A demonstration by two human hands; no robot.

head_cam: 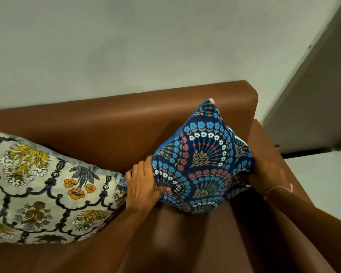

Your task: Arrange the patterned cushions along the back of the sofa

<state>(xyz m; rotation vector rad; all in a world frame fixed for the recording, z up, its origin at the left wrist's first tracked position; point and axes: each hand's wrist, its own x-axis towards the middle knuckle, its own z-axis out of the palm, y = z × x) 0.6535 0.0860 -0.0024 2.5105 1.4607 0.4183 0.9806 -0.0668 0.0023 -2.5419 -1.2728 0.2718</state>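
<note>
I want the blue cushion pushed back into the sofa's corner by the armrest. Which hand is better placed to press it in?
Probably the left hand: it grips the blue cushion's open side, so it can push toward the armrest. The right hand is wedged between cushion and armrest.

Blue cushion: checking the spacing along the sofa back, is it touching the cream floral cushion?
Cannot tell. In the head view the left hand covers the spot where the blue cushion meets the cream floral cushion.
</note>
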